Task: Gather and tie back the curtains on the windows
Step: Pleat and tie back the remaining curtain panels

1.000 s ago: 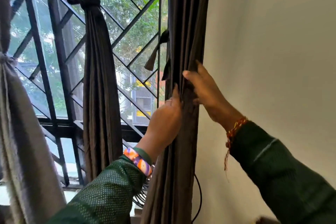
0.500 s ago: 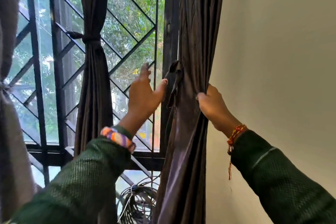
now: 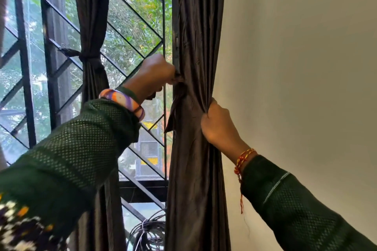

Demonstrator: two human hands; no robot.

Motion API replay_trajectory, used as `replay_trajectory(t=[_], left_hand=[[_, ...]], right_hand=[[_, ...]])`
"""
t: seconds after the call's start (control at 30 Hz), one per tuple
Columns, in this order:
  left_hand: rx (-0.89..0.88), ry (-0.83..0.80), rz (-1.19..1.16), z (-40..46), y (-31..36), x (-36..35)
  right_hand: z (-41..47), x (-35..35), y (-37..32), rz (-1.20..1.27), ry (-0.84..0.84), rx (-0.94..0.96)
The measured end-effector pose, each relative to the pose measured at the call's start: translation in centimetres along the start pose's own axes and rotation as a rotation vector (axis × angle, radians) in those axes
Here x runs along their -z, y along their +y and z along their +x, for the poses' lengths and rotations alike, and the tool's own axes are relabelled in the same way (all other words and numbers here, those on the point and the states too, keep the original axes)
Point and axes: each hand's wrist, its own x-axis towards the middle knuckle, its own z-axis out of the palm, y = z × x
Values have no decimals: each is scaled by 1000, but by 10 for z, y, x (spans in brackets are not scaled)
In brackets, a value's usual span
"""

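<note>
A dark brown curtain hangs bunched at the window's right edge, beside the wall. A dark tie-back strip dangles on its left side. My left hand has its fingers curled around the top of that strip, against the curtain. My right hand grips the curtain's gathered right edge lower down, pulling the folds in. A second brown curtain further left is tied at its middle with a knot.
Behind the curtains stands a black window grille with diagonal bars, trees beyond it. A plain cream wall fills the right side. A coil of grey cables sits below the sill. Part of another curtain shows at the far left.
My left hand went from open near the grille to the tie-back strip and closed on it. My right hand kept its grip on the curtain's right edge. The camera moved closer.
</note>
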Motion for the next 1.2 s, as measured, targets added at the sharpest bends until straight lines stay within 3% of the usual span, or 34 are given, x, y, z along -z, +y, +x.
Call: replay_trajectory(t=[0.13, 0.23, 0.3, 0.37, 0.5, 0.6, 0.73, 0.83, 0.97, 1.13, 1.2], left_hand=[[18, -49, -15, 9, 0, 12], [3, 109, 311, 16, -15, 21], [13, 200, 386, 12, -20, 26], [42, 147, 149, 9, -23, 23], [235, -124, -605, 5, -23, 7], [261, -331, -850, 4, -22, -5], [86, -517, -863, -13, -21, -10], [-82, -611, -717, -23, -15, -16], [-151, -503, -667, -29, -2, -23], [-89, -385, -862, -22, -17, -28], [-70, -434, -939, -22, -21, -25]], right_hand=[[-4, -3, -9, 0, -12, 15], [-7, -2, -15, 25, -30, 21], [-9, -1, -19, 48, -46, 28], [-11, 0, -21, 64, -57, 29], [-15, 2, -28, 87, -82, 36], [-18, 3, -32, 92, -87, 25], [-20, 8, -31, 102, -91, 30], [-20, 8, -32, 75, -94, 59], [-18, 8, -35, 60, -143, 107], [-9, 37, -25, 300, -427, 83], [5, 52, -19, 590, -248, -69]])
